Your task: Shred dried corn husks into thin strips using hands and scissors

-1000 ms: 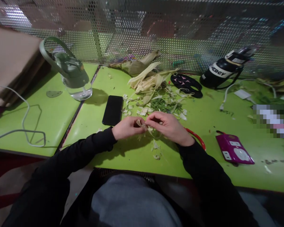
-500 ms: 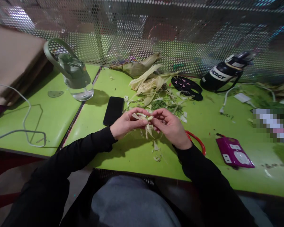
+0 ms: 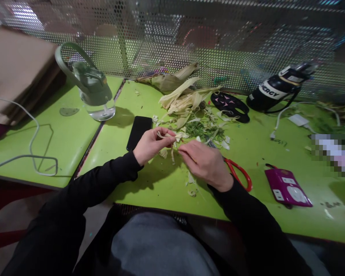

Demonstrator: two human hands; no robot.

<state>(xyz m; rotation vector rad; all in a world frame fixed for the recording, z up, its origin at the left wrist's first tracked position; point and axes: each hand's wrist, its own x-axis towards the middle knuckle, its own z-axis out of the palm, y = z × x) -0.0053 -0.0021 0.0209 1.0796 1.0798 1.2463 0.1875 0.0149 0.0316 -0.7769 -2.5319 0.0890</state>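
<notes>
My left hand (image 3: 152,145) is closed in a pinch on a small bundle of pale corn husk strips (image 3: 173,147), whose ends dangle below the fingers. Just to its right, my right hand (image 3: 205,161) is closed with thumb and finger pressed together; whatever lies between them is too small to make out. Red-handled scissors (image 3: 244,180) lie partly under my right hand. Beyond both hands spreads a heap of dry corn husks (image 3: 184,101) with green shreds (image 3: 197,128) and pale scraps. A black phone (image 3: 138,132) lies beside my left hand.
A green-lidded water bottle (image 3: 96,92) stands at left, near brown cardboard (image 3: 20,69) and a grey cable (image 3: 31,155). At right are a black bottle (image 3: 271,92), a black eye mask (image 3: 228,105), a white charger (image 3: 298,120) and a purple power socket (image 3: 287,186). A perforated metal screen (image 3: 161,50) borders the back.
My right hand has drawn away from the husk strips, slightly right and down, opening a gap between the hands. My left hand still holds the bundle. The view has shifted slightly.
</notes>
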